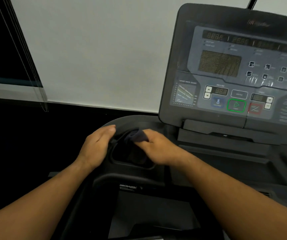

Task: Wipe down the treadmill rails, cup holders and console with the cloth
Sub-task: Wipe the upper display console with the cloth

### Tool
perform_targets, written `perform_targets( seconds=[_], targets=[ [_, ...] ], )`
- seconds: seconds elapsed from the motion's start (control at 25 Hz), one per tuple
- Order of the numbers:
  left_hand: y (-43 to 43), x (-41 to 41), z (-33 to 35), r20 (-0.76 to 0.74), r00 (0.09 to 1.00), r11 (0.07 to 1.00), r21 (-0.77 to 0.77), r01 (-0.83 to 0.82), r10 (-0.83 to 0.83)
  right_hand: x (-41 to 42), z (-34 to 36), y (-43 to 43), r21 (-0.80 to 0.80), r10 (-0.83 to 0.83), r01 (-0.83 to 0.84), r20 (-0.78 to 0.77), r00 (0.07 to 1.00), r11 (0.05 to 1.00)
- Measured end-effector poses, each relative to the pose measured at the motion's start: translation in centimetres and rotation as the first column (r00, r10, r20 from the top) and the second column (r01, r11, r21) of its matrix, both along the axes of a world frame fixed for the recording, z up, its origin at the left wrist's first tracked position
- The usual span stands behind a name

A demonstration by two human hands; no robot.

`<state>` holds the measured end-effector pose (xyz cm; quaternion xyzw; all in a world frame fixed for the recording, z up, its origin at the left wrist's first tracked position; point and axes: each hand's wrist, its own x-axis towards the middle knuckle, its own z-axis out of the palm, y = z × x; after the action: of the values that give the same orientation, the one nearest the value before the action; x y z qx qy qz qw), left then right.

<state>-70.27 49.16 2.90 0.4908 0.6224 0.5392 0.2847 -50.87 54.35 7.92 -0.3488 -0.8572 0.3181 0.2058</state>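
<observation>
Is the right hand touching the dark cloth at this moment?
Touching. The head view shows the right hand with its fingers curled round the dark cloth at the cup holder.

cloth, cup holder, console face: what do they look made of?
Cloth: soft dark blue fabric, maybe microfibre; it bunches in folds in the right hand. Cup holder: dark grey moulded plastic, matte, faint sheen along the rounded rim. Console: dark plastic housing; glossy printed overlay, probably a film, with glare streaks.
</observation>
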Motion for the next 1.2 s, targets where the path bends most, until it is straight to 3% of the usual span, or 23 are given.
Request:
perform_targets(
  seconds=[0.16, 0.28, 0.44, 0.6, 0.68, 0.88, 1.08, 1.2],
  targets=[
    [0.6, 6.5, 4.2, -0.026, 0.949, 0.948, 0.047, 0.316, -0.315, 4.8, 2.6, 0.9, -0.111, -0.096, 0.08, -0.143, 0.985, 0.991],
    [1.3, 10.6, 7.5, -0.071, 0.902, 0.904, 0.008, 0.426, -0.425, 8.8, 5.0, 1.6, -0.163, -0.053, 0.043, -0.057, 0.997, 0.986],
    [2.4, 15.1, 9.7, -0.21, 0.89, 0.914, -0.089, 0.395, -0.405, 13.6, 7.2, 2.6, -0.106, -0.018, 0.027, 0.082, 0.996, 0.994],
    [3.4, 19.4, 10.5, -0.365, 0.903, 0.972, -0.018, 0.235, -0.225, 18.3, 6.1, 3.3, -0.297, -0.038, 0.014, -0.074, 0.997, 0.955],
    [3.8, 21.4, 10.8, -0.35, 0.927, 0.989, 0.01, 0.15, -0.137, 20.3, 5.3, 3.4, -0.318, -0.031, -0.012, -0.129, 0.991, 0.948],
    [5.7, 26.0, 12.1, -0.244, 0.968, 0.997, 0.06, -0.042, 0.055, 23.4, 3.6, 2.8, -0.26, -0.129, 0.016, -0.422, 0.897, 0.965],
    [8.0, 28.3, 13.8, -0.186, 0.983, 0.999, 0.048, 0.011, -0.002, 24.4, 2.3, 2.8, 0.072, -0.186, 0.222, -0.337, 0.923, 0.972],
    [9.4, 28.0, 13.8, -0.107, 0.993, 0.998, 0.028, 0.049, -0.045, 25.2, 2.5, 3.7, 0.225, -0.156, 0.217, -0.258, 0.953, 0.95]
  ],
)
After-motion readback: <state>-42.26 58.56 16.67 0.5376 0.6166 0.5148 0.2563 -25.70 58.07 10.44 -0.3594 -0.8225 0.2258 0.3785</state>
